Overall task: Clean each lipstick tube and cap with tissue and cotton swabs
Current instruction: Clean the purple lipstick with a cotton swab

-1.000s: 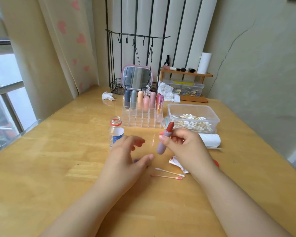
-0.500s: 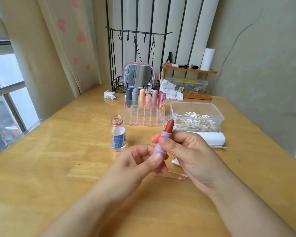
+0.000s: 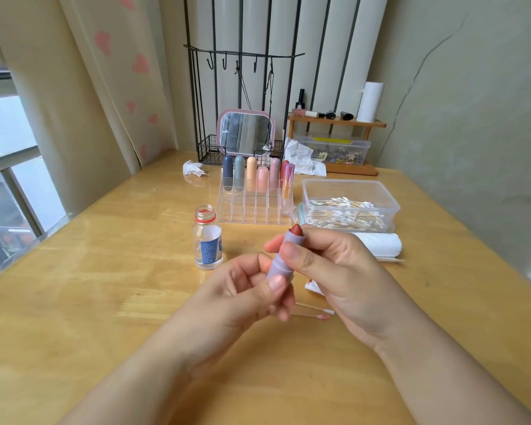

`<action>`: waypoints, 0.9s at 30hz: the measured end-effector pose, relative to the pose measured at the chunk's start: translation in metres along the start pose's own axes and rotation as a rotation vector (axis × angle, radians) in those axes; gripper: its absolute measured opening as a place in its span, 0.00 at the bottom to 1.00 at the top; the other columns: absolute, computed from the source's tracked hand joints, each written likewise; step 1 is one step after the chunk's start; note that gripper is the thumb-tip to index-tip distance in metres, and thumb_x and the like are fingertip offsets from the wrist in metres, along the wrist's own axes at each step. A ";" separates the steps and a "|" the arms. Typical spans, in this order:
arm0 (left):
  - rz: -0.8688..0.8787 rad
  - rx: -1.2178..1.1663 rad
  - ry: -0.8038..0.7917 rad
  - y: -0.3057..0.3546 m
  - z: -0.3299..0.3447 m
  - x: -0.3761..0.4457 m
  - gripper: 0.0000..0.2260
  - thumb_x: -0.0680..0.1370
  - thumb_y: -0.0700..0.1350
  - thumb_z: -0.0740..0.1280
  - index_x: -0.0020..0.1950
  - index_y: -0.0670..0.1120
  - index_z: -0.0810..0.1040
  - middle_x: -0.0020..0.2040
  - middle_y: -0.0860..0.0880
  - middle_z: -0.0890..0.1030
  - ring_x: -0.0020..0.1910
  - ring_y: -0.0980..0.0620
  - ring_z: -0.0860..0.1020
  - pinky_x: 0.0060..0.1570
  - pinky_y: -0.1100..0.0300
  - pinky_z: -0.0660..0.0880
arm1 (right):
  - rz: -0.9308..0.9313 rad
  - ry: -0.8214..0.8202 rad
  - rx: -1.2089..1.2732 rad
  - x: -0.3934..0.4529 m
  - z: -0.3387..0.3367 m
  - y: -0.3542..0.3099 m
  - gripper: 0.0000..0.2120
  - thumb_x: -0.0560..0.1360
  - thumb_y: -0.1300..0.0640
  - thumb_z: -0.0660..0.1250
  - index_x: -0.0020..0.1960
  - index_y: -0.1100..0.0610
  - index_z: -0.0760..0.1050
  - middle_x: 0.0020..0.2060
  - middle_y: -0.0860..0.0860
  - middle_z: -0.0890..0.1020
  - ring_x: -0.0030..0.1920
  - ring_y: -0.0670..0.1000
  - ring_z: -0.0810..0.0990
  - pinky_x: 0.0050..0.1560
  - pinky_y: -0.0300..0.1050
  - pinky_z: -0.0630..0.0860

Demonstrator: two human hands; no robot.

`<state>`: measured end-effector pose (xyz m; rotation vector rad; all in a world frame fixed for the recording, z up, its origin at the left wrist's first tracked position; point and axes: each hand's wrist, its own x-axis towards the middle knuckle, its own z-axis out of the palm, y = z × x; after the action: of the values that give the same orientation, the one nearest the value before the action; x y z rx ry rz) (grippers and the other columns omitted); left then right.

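Am holding lipstick [image 3: 284, 259] upright above counter [image 3: 105, 286]: right hand [image 3: 334, 271] fingers gripping upper barrel, steadying it; left hand [image 3: 242, 289] fingers pinching base, probably to twist bullet. Swabs [image 3: 314, 312] lying close beneath for reach.

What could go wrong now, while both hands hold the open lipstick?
1. The red bullet stands exposed beside the right hand; fingers may smear it.
2. The left hand pinches the purple tube low; twisting could make it slip.
3. The uncapped bottle stands near; a bump might spill it.
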<state>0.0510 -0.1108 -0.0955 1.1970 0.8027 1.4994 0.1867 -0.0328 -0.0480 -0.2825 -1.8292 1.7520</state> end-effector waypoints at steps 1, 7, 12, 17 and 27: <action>-0.005 -0.028 -0.061 0.001 0.001 -0.001 0.12 0.72 0.52 0.72 0.45 0.44 0.78 0.36 0.49 0.78 0.34 0.52 0.75 0.43 0.59 0.74 | -0.001 -0.022 0.006 0.000 0.000 0.000 0.06 0.71 0.52 0.69 0.41 0.54 0.81 0.29 0.59 0.78 0.24 0.56 0.76 0.33 0.47 0.75; -0.131 -0.215 -0.320 0.006 -0.003 -0.004 0.14 0.79 0.50 0.62 0.54 0.40 0.77 0.39 0.46 0.78 0.34 0.53 0.76 0.49 0.56 0.74 | 0.073 -0.222 0.173 -0.003 -0.006 0.000 0.12 0.70 0.46 0.70 0.46 0.52 0.81 0.27 0.54 0.74 0.26 0.54 0.78 0.28 0.46 0.75; -0.080 -0.049 -0.040 0.004 -0.006 -0.001 0.11 0.78 0.49 0.64 0.49 0.43 0.80 0.43 0.44 0.80 0.40 0.50 0.78 0.48 0.57 0.76 | 0.029 -0.013 -0.095 0.002 -0.004 0.004 0.12 0.73 0.47 0.67 0.44 0.56 0.81 0.31 0.57 0.80 0.33 0.61 0.78 0.43 0.41 0.77; -0.024 0.287 0.567 0.004 -0.009 0.005 0.16 0.70 0.55 0.66 0.51 0.46 0.80 0.41 0.51 0.79 0.36 0.57 0.76 0.44 0.60 0.77 | 0.141 0.283 -0.682 0.007 -0.016 0.030 0.08 0.75 0.53 0.68 0.53 0.46 0.80 0.40 0.48 0.78 0.36 0.38 0.71 0.39 0.30 0.71; -0.038 0.462 0.737 0.001 -0.017 0.006 0.02 0.75 0.48 0.68 0.43 0.52 0.80 0.29 0.62 0.77 0.39 0.51 0.76 0.51 0.46 0.75 | 0.028 -0.062 -1.273 0.023 0.006 0.059 0.15 0.78 0.53 0.64 0.64 0.48 0.75 0.59 0.45 0.76 0.59 0.49 0.67 0.63 0.40 0.63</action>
<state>0.0343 -0.1041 -0.0977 0.9175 1.7253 1.7975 0.1504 -0.0188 -0.0991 -0.7176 -2.7378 0.3672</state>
